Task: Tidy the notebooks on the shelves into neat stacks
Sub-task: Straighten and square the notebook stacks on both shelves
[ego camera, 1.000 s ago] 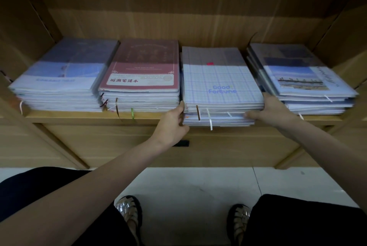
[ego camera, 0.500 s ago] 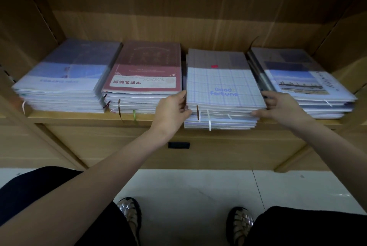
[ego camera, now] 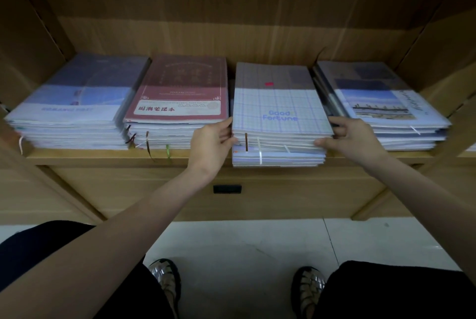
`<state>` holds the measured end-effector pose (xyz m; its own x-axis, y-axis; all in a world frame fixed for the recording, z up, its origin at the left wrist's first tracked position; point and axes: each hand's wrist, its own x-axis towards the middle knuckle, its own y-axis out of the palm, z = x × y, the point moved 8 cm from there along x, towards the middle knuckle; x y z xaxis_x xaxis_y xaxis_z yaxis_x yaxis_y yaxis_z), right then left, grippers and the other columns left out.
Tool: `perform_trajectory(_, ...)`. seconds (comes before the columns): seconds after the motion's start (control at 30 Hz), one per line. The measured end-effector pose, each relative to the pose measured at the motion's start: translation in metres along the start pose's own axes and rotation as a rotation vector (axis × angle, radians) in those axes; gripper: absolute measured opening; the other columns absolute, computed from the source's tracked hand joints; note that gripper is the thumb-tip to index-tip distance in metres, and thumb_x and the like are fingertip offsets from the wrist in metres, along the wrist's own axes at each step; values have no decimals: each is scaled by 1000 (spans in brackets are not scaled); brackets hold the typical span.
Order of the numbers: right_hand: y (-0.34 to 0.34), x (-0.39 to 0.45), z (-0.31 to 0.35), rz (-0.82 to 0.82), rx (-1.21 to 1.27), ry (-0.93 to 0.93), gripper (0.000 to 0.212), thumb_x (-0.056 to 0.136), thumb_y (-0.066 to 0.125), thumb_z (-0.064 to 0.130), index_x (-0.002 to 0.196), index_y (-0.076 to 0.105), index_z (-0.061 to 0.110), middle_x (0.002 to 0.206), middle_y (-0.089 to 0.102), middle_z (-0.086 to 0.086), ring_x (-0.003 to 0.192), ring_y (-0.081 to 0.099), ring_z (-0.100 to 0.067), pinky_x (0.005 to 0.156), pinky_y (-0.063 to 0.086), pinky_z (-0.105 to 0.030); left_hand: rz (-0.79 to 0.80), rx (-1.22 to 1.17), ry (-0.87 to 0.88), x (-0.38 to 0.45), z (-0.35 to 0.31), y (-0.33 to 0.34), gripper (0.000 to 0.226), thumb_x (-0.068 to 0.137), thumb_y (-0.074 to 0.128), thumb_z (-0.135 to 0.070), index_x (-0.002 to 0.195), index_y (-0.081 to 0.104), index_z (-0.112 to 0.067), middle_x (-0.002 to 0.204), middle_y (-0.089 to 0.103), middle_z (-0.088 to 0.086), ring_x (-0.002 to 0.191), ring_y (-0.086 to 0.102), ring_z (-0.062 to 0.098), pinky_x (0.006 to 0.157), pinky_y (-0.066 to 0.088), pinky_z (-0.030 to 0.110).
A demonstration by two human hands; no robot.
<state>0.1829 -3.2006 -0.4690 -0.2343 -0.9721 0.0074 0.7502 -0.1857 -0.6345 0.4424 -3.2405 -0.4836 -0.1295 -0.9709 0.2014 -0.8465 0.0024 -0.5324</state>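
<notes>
Head view: the checked "Good Fortune" stack (ego camera: 277, 123) sits third from the left on the wooden shelf (ego camera: 77, 157), its lower notebooks jutting out past the shelf's front edge. My left hand (ego camera: 210, 147) has its grip curled around the stack's left front corner, thumb on the front edge. My right hand (ego camera: 351, 138) clamps the right front corner the same way. The red stack (ego camera: 177, 102) lies just beside it on the left, then the blue stack (ego camera: 74, 102). The photo-cover stack (ego camera: 386, 105) lies on the right.
</notes>
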Motion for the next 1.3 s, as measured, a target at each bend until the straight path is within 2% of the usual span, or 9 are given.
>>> perform_trajectory(0.17,1,-2,3,-8,-8,-21,60,77,74,7,132,50,7,113,67,-12,89,60,-12,80,44,-22,-39,-102,-68,1,9,1,46,88,60,-3,132,50,-10,115,66,8,71,62,-1,66,49,5)
perform_trajectory(0.33,-1,-5,0,-5,72,-6,59,78,72,5,133,50,9,108,68,-11,87,60,-10,72,43,-11,-68,-234,-149,3,18,0,41,87,61,-2,127,55,-9,111,67,11,55,62,-4,51,50,11)
perform_trajectory(0.47,-5,-3,-9,3,90,33,63,78,72,5,136,46,9,114,66,-10,92,58,-11,83,41,-23,-60,-220,-140,2,17,-1,39,87,61,-3,126,56,-9,109,68,9,64,63,1,54,51,10)
perform_trajectory(0.67,7,-1,-8,73,-104,-25,70,77,73,2,138,40,11,125,59,-8,109,57,-19,91,44,-27,32,-77,-21,-3,5,-1,46,86,59,3,131,51,-5,120,63,9,110,59,12,91,42,11)
perform_trajectory(0.83,3,1,-8,50,-130,-12,71,77,75,9,139,40,11,125,59,-7,114,56,-22,95,43,-31,68,-55,-26,-4,-3,-1,49,85,61,3,131,50,-4,121,62,8,104,53,4,84,35,-1)
perform_trajectory(0.93,0,0,-6,31,-68,-4,66,78,73,5,136,43,9,120,62,-7,109,59,-24,92,45,-31,91,10,-20,-6,-12,3,49,85,61,0,132,49,-3,128,58,10,115,56,12,94,39,12)
perform_trajectory(1.03,-5,-1,-9,53,7,23,65,76,74,3,134,45,11,118,63,-7,103,62,-24,93,49,-38,167,83,-29,-13,-18,12,47,87,57,-1,133,49,-4,131,55,9,119,54,16,90,36,12)
perform_trajectory(1.2,-4,-8,-4,97,173,77,51,83,68,11,129,46,13,110,61,0,94,58,-13,71,45,-16,352,-246,-325,-7,-18,12,43,91,52,-1,133,45,-3,134,51,10,120,51,18,94,38,20)
perform_trajectory(1.3,-7,-7,-4,2,298,140,37,91,59,20,124,51,6,103,59,1,86,54,-13,82,43,-26,400,-559,-580,-8,-19,12,7,92,50,-1,94,55,-4,98,60,14,93,59,20,83,50,28)
